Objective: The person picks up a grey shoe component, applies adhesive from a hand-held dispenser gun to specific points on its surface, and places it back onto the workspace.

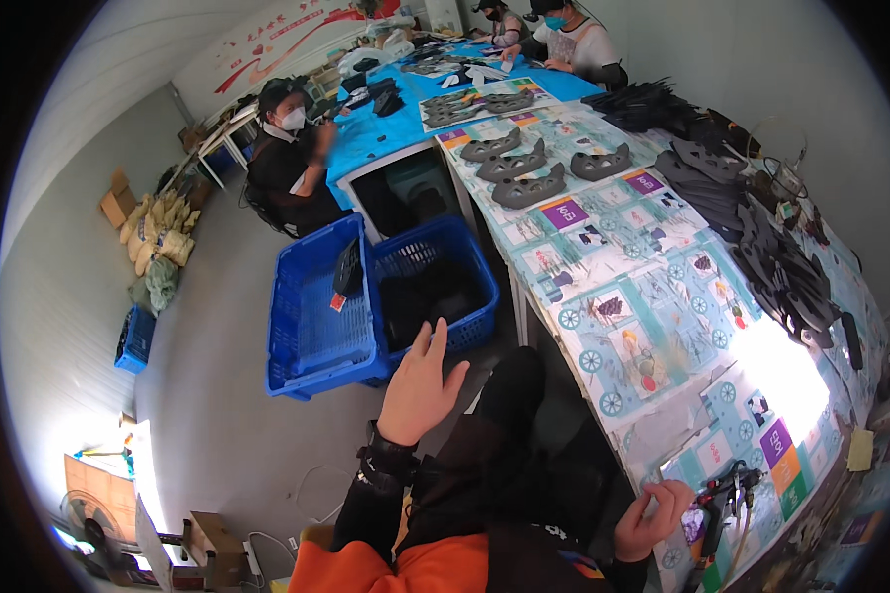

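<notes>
My left hand (420, 390) is held up in front of the blue baskets, palm down with fingers stretched and thumb apart, holding nothing. A black band circles its wrist. At the table's near edge is my right hand (653, 519), its fingers loosely curled in, with nothing visible in them. Just right of it lies a black glue gun (727, 504) with a cord. The nearest blue basket (277, 341) holds a dark piece with a red tag. Beside it, a second blue basket (483, 262) contains a heap of black material.
Several dark grey curved pieces with cutouts (529, 186) lie on the patterned table (603, 267). Stacked dark pieces (752, 232) line its right side. A masked person (292, 163) sits at the blue-covered table (420, 104); two others work at its far end. A fan (94, 519) stands lower left.
</notes>
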